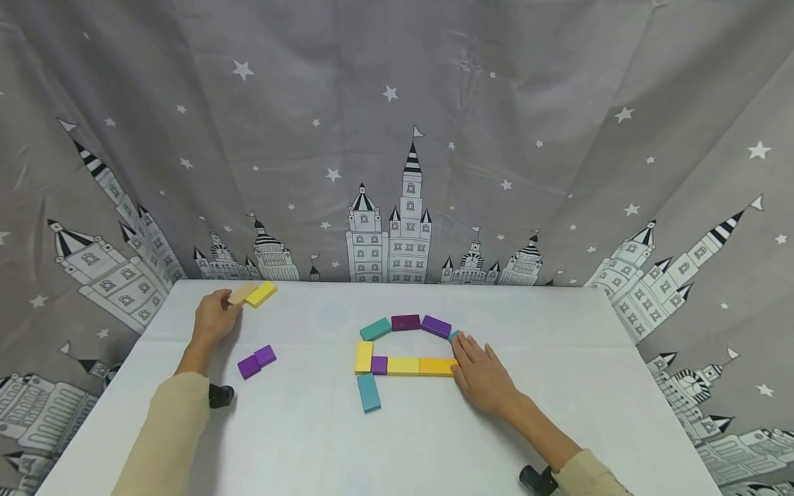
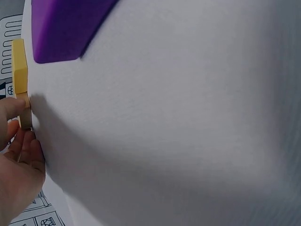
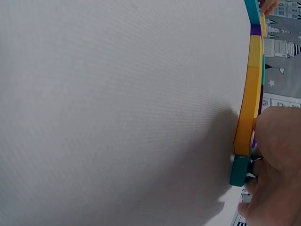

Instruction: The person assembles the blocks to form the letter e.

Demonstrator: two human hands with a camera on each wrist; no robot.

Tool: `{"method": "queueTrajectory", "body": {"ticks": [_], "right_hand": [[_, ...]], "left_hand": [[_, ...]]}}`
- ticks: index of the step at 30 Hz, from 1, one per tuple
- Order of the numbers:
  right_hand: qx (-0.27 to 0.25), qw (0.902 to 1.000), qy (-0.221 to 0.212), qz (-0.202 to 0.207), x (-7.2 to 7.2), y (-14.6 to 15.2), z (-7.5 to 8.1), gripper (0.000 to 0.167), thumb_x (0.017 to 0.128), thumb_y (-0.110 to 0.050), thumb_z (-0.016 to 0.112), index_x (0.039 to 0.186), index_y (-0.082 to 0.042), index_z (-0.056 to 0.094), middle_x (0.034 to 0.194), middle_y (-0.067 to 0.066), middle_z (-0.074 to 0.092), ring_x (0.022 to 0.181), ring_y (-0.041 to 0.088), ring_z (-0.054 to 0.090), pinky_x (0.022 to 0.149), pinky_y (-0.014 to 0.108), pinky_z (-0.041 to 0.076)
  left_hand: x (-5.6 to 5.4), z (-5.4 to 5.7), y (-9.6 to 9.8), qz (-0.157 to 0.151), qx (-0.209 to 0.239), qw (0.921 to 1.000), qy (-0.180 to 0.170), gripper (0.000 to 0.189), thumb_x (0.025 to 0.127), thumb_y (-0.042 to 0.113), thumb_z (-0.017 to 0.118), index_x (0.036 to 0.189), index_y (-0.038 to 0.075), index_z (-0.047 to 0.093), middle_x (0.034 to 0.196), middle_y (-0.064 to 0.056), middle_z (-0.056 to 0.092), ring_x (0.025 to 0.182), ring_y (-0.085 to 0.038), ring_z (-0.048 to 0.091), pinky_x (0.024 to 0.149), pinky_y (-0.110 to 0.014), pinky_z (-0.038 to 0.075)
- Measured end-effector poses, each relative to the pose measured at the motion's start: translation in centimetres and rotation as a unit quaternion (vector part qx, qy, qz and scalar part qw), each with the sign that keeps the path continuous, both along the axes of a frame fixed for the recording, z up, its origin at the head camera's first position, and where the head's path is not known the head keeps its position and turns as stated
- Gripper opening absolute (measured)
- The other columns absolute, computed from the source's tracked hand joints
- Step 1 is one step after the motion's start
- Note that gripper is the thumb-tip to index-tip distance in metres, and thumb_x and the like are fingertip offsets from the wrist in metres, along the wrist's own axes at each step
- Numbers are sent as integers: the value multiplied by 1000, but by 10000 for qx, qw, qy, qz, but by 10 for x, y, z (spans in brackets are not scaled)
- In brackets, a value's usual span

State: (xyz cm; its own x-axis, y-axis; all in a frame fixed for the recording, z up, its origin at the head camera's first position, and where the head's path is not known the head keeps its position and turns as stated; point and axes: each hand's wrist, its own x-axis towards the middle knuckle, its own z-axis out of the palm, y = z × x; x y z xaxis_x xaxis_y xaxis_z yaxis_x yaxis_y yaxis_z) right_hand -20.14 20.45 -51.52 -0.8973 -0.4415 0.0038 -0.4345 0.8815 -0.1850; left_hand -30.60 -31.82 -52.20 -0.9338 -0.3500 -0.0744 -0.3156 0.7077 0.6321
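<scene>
At the far left of the table, my left hand [image 1: 216,318] pinches a light tan block [image 1: 242,293] between thumb and fingers. The tan block's end meets a yellow block [image 2: 19,66]. My right hand [image 1: 485,377] rests over the right end of a block outline, its fingers extended and touching a teal block [image 3: 240,170] that they partly cover. Beside that hand, an orange-yellow block [image 1: 436,367] ends a straight row with a yellow block [image 1: 403,366] and a small purple block [image 1: 379,365]. A purple block [image 1: 436,326] and a maroon block [image 1: 406,322] form the curved top.
On the outline's left side are a green-teal block [image 1: 375,328], an upright yellow block [image 1: 364,357] and a slanted blue-teal block [image 1: 369,393]. Two purple blocks [image 1: 249,366] lie nearer my left forearm. A grey castle-print curtain [image 1: 310,172] hangs behind the white table [image 1: 434,448].
</scene>
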Motion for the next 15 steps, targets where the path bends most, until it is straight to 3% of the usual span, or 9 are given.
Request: {"method": "queueTrajectory", "body": {"ticks": [9, 15], "right_hand": [[141, 9999, -64, -77, -1, -2, 0, 59, 106, -31, 46, 153, 3, 33, 160, 17, 29, 146, 35, 27, 116, 59, 21], [141, 9998, -86, -75, 0, -2, 3, 59, 106, -30, 47, 152, 3, 34, 159, 18, 30, 145, 35, 28, 116, 59, 22]], "left_hand": [[5, 3, -7, 92, 56, 9999, -27, 52, 101, 10, 48, 142, -18, 36, 129, -38, 46, 117, -49, 46, 101, -58, 43], [12, 7, -7, -19, 105, 9987, 492, 50, 99, 9, 48, 138, -19, 40, 128, -39, 48, 117, -49, 49, 100, -59, 43]]}}
